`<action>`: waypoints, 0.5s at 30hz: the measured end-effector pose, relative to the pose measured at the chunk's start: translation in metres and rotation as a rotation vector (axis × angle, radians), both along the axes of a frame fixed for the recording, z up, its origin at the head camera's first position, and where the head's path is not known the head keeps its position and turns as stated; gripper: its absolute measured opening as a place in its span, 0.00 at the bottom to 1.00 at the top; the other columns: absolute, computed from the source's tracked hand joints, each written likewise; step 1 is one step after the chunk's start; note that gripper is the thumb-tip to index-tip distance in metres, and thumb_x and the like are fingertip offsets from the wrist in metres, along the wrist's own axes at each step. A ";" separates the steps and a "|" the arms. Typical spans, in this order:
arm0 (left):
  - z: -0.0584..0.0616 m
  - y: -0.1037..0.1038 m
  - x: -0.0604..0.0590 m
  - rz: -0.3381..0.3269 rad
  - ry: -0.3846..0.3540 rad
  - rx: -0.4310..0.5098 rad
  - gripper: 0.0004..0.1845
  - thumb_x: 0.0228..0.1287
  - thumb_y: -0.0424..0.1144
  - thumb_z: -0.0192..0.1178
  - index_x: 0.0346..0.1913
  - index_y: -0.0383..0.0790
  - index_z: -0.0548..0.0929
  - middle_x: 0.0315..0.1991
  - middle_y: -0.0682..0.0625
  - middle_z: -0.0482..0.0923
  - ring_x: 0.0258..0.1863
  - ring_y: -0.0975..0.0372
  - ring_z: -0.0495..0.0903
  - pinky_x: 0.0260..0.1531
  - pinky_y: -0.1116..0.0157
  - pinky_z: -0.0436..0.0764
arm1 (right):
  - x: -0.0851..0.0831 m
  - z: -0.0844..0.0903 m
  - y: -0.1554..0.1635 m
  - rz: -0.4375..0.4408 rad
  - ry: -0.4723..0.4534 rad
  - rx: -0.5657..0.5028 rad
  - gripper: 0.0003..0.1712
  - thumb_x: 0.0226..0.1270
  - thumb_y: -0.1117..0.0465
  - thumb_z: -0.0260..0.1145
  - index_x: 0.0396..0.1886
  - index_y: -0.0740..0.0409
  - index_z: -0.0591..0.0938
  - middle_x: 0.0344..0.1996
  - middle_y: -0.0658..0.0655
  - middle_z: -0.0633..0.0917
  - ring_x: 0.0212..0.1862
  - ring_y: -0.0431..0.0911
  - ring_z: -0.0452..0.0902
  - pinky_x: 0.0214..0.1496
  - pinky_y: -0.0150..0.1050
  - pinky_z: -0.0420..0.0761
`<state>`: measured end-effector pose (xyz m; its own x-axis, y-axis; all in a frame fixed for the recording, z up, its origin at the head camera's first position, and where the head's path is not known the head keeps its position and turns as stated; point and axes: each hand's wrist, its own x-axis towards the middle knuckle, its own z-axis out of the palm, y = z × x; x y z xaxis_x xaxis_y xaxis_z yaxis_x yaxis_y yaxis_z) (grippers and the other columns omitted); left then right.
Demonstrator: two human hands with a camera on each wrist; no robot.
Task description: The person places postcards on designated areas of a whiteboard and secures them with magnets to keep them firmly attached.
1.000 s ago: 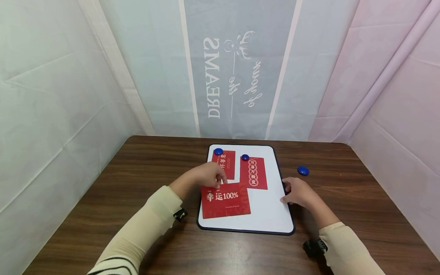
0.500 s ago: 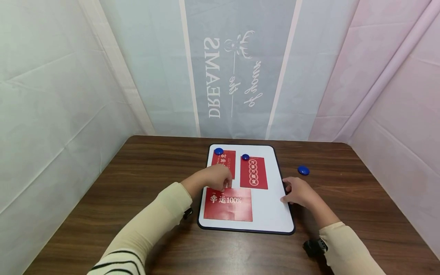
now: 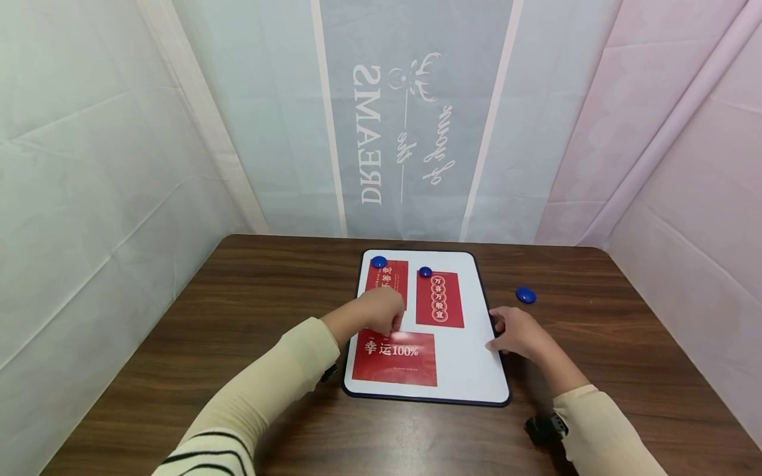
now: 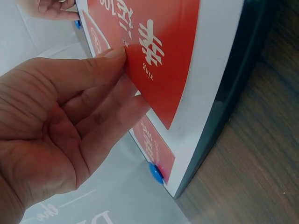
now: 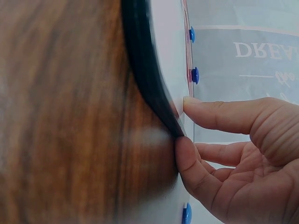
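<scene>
In the head view my left hand (image 3: 383, 309) pinches the upper edge of a red card (image 3: 395, 367) with white Chinese characters and "100%". The left wrist view has the thumb on the printed face (image 4: 163, 46) and the other fingers behind it. The card lies over the lower left of a dark-rimmed whiteboard (image 3: 470, 370). My right hand (image 3: 516, 332) grips the board's right edge, thumb on the white face. Two more red cards, one upper left (image 3: 400, 274) and one upper right (image 3: 452, 301), each carry a blue round magnet at the top; my left hand partly covers the upper left one.
A loose blue magnet (image 3: 526, 295) lies on the brown wooden table (image 3: 286, 277), right of the board. Pale printed curtains (image 3: 280, 119) stand behind the table and at both sides.
My left hand has moved slightly right and toward me with the red card. The card, tilted before, now lies nearly square with the board's lower edge. The right hand stays put.
</scene>
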<state>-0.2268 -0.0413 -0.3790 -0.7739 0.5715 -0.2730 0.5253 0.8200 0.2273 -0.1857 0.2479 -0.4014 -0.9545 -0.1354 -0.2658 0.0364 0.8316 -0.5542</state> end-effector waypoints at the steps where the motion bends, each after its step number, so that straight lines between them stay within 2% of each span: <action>1: 0.000 0.000 0.001 0.005 0.009 -0.001 0.08 0.47 0.40 0.77 0.27 0.50 0.86 0.24 0.59 0.77 0.29 0.66 0.78 0.35 0.64 0.84 | 0.000 0.000 0.000 0.001 0.000 0.000 0.45 0.49 0.63 0.79 0.64 0.75 0.67 0.40 0.65 0.80 0.27 0.46 0.78 0.38 0.46 0.82; 8: 0.000 0.003 0.007 0.017 0.053 -0.014 0.09 0.45 0.40 0.78 0.25 0.50 0.85 0.23 0.58 0.77 0.31 0.66 0.79 0.36 0.63 0.85 | 0.000 0.000 0.000 0.008 0.005 0.002 0.45 0.49 0.64 0.79 0.64 0.75 0.68 0.40 0.65 0.80 0.27 0.46 0.78 0.39 0.48 0.82; 15: 0.003 0.004 0.009 0.022 0.036 -0.034 0.09 0.45 0.40 0.78 0.26 0.51 0.86 0.24 0.58 0.77 0.32 0.65 0.79 0.36 0.62 0.85 | 0.000 0.000 0.001 0.008 0.001 -0.007 0.45 0.49 0.64 0.79 0.64 0.75 0.67 0.40 0.65 0.80 0.27 0.46 0.78 0.38 0.47 0.82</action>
